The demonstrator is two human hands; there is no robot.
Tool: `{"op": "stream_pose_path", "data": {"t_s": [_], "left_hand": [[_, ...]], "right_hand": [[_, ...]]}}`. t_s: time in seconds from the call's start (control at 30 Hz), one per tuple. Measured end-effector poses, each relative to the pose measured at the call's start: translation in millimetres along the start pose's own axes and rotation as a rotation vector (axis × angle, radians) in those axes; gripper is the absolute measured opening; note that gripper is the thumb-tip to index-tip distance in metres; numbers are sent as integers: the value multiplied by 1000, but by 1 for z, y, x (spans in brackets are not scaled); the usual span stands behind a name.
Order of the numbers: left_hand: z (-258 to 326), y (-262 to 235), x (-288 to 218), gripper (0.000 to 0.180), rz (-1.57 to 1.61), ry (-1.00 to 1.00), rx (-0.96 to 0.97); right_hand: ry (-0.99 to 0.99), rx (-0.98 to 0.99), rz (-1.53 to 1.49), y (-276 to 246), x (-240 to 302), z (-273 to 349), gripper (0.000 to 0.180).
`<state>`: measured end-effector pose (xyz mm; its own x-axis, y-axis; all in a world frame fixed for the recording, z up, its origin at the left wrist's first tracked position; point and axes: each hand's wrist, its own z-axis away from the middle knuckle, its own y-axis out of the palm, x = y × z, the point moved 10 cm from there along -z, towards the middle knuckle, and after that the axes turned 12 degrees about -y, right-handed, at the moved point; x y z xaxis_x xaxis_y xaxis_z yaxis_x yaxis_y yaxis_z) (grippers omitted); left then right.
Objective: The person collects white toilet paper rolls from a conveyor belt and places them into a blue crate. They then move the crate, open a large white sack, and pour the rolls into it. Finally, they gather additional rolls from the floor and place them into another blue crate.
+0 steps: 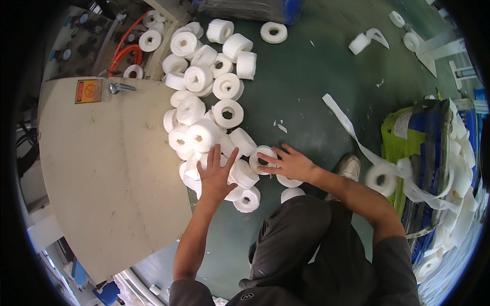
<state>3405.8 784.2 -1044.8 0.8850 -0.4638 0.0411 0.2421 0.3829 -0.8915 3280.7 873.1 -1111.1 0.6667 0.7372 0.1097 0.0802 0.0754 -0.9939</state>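
Observation:
Several white rolls of tape-like material point(206, 84) lie in a heap on the dark green floor point(306, 92), stretching from the top of the view down to my hands. My left hand point(216, 173) rests palm down with fingers spread on the rolls at the near end of the heap. My right hand point(289, 163) lies with fingers spread on a flat-lying roll point(261, 155), touching its top. Neither hand grips anything. More rolls point(248, 200) lie just below my hands, beside my bent knee.
A beige machine panel point(102, 168) with a metal handle point(120, 88) fills the left. An open bag point(434, 153) stuffed with white rolls and loose strip stands at the right. A long white strip point(343, 119) trails across the floor. My shoe point(347, 166) sits beside my right forearm.

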Motion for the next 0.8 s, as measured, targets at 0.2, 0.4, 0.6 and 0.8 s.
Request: {"op": "stream_pose_path", "data": {"t_s": [0.2,0.4,0.6,0.8], "left_hand": [[-21,15,-9,86,-259,64,-390],[-43,15,-22,88,-251,10,-278],[-77,28,-28,77,-243,8,-277],[-94,98,13,77,-196,39,-423]], "right_hand": [[40,28,-111,43,6,-30,55],[181,-24,-47,33,27,11,46],[612,99,-541,-29,-31,79,68],[962,-834,33,-341,-30,259,76]]}}
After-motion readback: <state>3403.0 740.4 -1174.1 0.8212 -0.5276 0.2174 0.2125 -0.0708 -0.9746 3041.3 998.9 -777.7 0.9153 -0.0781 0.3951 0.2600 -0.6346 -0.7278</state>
